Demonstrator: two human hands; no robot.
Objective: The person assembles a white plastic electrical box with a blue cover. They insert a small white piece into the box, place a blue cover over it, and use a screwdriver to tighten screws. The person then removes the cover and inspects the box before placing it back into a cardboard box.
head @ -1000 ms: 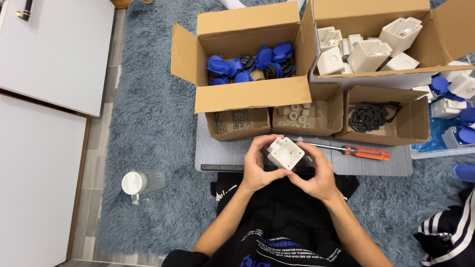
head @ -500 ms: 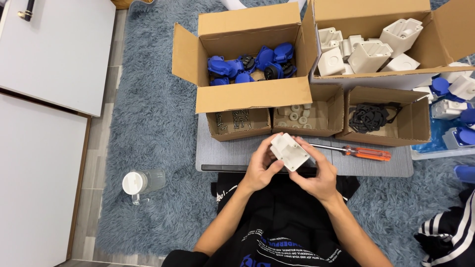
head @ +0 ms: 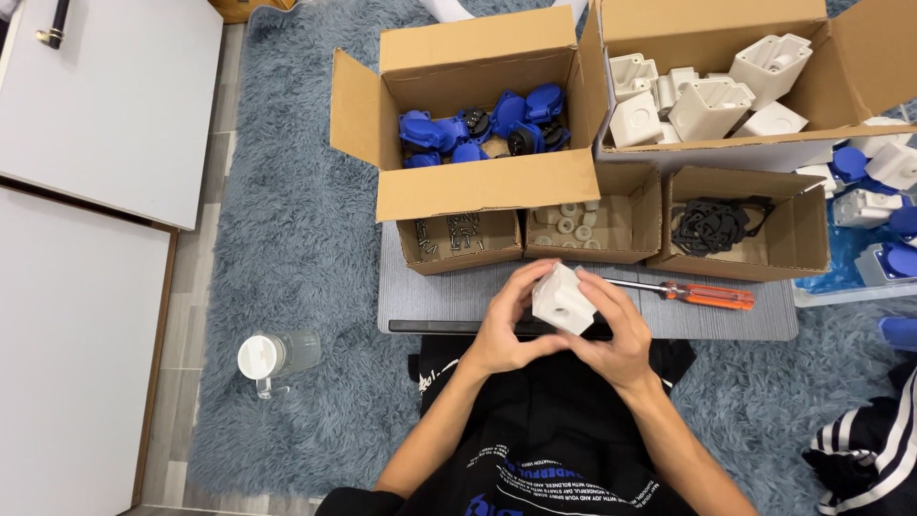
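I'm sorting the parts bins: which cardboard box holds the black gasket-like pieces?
The small open box at the right end of the front row, behind the screwdriver's orange handle; its two row neighbours hold screws and white rings.

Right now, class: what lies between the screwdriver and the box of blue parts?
In the head view, a small open carton of little white rings sits between the orange-handled screwdriver and the box of blue parts.

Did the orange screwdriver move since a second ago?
No. The orange screwdriver still lies on the grey mat, just below the box of black gaskets.
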